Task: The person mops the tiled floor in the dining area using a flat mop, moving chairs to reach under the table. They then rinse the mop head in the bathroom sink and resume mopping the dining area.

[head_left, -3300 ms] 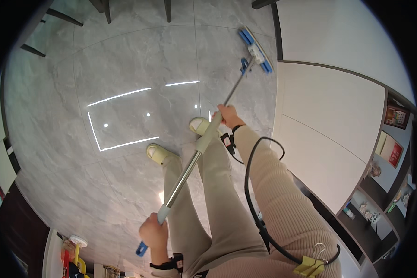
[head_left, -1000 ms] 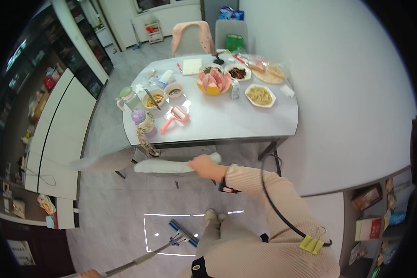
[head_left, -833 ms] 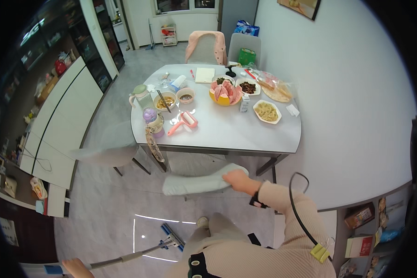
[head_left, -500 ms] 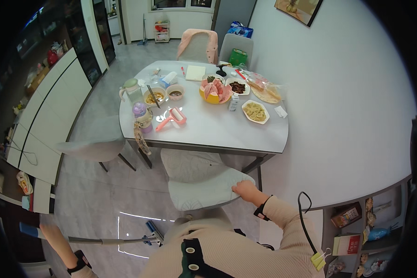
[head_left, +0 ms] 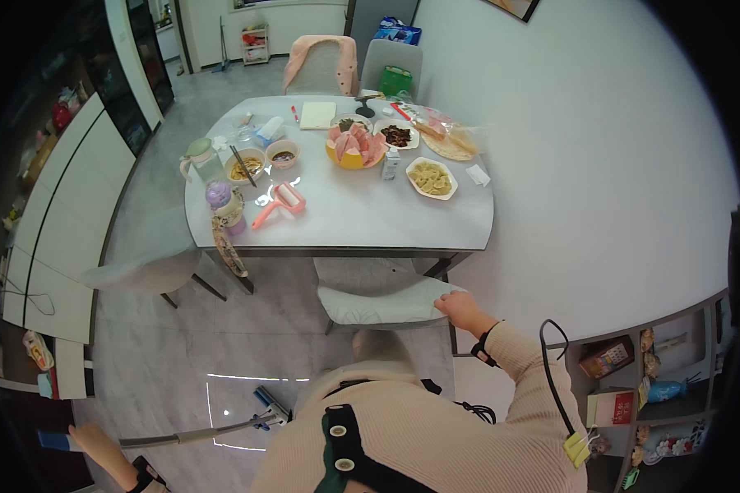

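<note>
One mop (head_left: 191, 435) | grey pole (head_left: 214, 431) | blue-and-white head (head_left: 272, 405) | pale-backed chair (head_left: 378, 302)

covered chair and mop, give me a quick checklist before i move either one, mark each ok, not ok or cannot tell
1. Right hand on the covered chair: ok, it grips the right end of the backrest.
2. Left hand on the mop: ok, closed around the handle near its blue end.
3. Mop head apart from the covered chair: ok, it is on the floor to the left of the person's legs.
4. Grey chair apart from the covered chair: ok, floor shows between them.
5. Patterned strap clear of the table edge: not ok, it hangs over.
6. All chair feet flat on the floor: cannot tell, mostly hidden.
</note>
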`<state>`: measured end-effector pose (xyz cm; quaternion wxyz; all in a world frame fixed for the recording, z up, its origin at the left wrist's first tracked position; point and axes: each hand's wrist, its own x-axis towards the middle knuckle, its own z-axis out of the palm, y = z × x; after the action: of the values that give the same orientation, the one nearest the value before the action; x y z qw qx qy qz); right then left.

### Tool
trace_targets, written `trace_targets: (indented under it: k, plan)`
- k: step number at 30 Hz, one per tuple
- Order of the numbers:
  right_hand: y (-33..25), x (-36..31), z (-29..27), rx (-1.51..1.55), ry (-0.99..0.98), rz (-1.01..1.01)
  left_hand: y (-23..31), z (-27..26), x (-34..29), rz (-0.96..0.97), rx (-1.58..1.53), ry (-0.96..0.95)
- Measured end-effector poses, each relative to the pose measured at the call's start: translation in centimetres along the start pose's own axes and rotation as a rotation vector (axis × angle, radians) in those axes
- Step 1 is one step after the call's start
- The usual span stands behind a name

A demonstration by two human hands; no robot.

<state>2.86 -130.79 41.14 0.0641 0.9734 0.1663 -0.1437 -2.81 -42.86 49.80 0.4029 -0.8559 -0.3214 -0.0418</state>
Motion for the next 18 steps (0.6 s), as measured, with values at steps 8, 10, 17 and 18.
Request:
trace_targets:
  k: [8, 10, 17, 18]
  plan:
    - [4.3, -1.6, 2.2, -0.060, -0.019, 0.150, -1.2, -3.0, -1.9, 0.010, 0.219, -0.051]
    - [5.5, -2.1, 2.6, -0.094, -0.020, 0.175, -1.3, -3.7, -2.0, 0.015, 0.260, -0.058]
    - [10.6, -3.2, 4.9, -0.136, 0.050, 0.254, -1.0, -5.4, -2.0, 0.052, 0.355, -0.068]
    - [11.2, -3.4, 5.5, -0.121, 0.062, 0.284, -1.0, -5.6, -2.0, 0.060, 0.361, -0.067]
